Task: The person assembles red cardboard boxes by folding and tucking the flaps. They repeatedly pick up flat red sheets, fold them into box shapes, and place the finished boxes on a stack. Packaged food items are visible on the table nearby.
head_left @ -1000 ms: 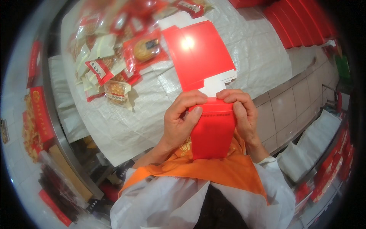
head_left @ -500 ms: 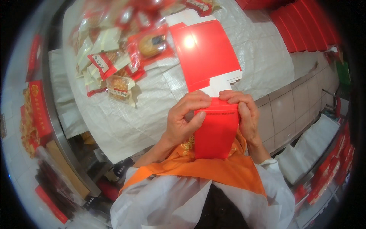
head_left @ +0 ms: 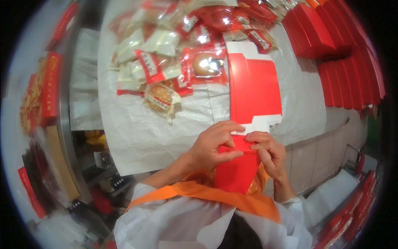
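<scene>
A red cardboard box (head_left: 235,174) is held upright against my orange apron, its narrow end up. My left hand (head_left: 213,145) grips its upper left side, thumb laid across the front below the fold and fingers behind. On the upper right edge, my right hand (head_left: 269,154) closes with bent fingers over the top flap. Between the two hands the red flap (head_left: 240,142) stands up from a crease. Just beyond my fingers lies a stack of flat red and white box blanks (head_left: 255,89) on the table.
Wrapped pastries in cream and red packets (head_left: 161,99) are heaped on the white-sheeted table (head_left: 137,145), left of the blanks. Folded red boxes (head_left: 348,81) stand in rows at the far right. Shelving with goods (head_left: 66,145) runs along the left; a tiled floor (head_left: 311,159) shows at right.
My view has shifted, so the table contents sit further right and lower. My left thumb has moved inward across the box front, and the top flap now stands higher.
</scene>
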{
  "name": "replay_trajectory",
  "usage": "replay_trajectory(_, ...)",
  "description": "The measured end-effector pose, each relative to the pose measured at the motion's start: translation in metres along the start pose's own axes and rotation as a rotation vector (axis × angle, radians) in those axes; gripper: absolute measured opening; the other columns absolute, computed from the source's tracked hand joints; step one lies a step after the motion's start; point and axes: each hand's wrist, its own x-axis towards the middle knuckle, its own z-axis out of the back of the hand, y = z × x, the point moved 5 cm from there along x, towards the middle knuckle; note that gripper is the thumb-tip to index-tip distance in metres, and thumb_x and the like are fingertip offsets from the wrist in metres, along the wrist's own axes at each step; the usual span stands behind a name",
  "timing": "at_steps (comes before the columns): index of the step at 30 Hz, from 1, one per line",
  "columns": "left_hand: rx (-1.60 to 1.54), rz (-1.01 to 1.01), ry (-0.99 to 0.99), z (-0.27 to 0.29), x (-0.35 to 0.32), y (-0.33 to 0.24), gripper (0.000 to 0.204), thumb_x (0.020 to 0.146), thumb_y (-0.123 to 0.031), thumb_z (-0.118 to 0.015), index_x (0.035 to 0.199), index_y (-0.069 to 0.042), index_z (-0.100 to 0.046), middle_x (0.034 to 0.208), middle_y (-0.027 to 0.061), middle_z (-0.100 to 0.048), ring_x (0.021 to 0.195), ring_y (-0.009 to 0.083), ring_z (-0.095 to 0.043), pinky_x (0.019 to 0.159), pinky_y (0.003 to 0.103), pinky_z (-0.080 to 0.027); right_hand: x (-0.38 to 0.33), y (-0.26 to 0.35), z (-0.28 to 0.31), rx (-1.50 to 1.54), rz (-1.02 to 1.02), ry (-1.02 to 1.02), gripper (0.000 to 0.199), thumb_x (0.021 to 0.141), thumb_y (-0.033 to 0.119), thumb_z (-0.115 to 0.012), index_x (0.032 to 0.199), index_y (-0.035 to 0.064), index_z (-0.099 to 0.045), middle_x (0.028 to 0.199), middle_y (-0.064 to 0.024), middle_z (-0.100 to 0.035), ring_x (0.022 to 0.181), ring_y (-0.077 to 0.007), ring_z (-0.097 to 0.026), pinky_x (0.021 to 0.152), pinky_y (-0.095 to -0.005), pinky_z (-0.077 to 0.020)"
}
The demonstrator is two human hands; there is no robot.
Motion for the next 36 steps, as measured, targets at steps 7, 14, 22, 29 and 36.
replay_trajectory(7,0.187,0.534,0.150,0.072,-0.012,-0.023,0.053,0.064,-0.015,-0.075,0.107,-0.003,-0.047,0.101,0.0099,-0.055,0.093,0.0256,-0.055,0.081,0.032,-0.044,0.133,0.025,-0.022,-0.497,0.346,0.197,0.042,0.077,0.023,-0.061,0.113,0.0024,-0.050,0.116,-0.0163,-0.051,0.111,-0.0313,-0.047,0.091,-0.0358,-0.0392)
replay_trajectory(14,-0.082,0.442,-0.753,0.170,-0.079,-0.036,0.054,0.081,-0.017,-0.059,0.127,-0.002,-0.035,0.115,0.0101,-0.049,0.104,0.0166,-0.050,0.087,0.028,-0.042,0.228,-0.041,-0.086,-1.176,0.471,0.384,0.065,0.067,0.029,-0.068,0.125,0.0206,-0.039,0.124,-0.0156,-0.039,0.112,-0.0325,-0.040,0.085,-0.0480,-0.0377)
replay_trajectory(22,-0.361,0.393,-1.141,0.155,-0.094,-0.005,0.043,0.092,-0.025,-0.043,0.128,-0.005,-0.032,0.119,0.0071,-0.046,0.109,0.0162,-0.046,0.090,0.030,-0.039,0.229,-0.031,0.019,0.304,-0.119,0.227,0.050,0.077,0.023,-0.057,0.122,0.0056,-0.044,0.099,-0.0119,-0.058,0.083,-0.0207,-0.059,0.071,-0.0306,-0.0495)
replay_trajectory(29,-0.364,0.359,-0.936,0.090,-0.040,0.026,0.046,0.091,-0.023,-0.045,0.130,-0.005,-0.028,0.121,0.0073,-0.043,0.110,0.0163,-0.044,0.091,0.030,-0.038,0.143,-0.022,0.075,0.852,0.037,-0.473,0.036,0.080,0.014,-0.050,0.113,0.0007,-0.047,0.101,-0.0095,-0.058,0.084,-0.0170,-0.060,0.071,-0.0317,-0.0513)
replay_trajectory(36,-0.498,0.391,-0.858,0.040,-0.018,0.036,0.045,0.091,-0.022,-0.045,0.129,-0.006,-0.029,0.120,0.0065,-0.044,0.108,0.0150,-0.045,0.090,0.030,-0.039,0.114,-0.009,0.052,0.925,0.125,-0.536,0.043,0.084,0.002,-0.050,0.124,0.0072,-0.037,0.113,-0.0070,-0.051,0.099,-0.0158,-0.054,0.081,-0.0273,-0.0492)
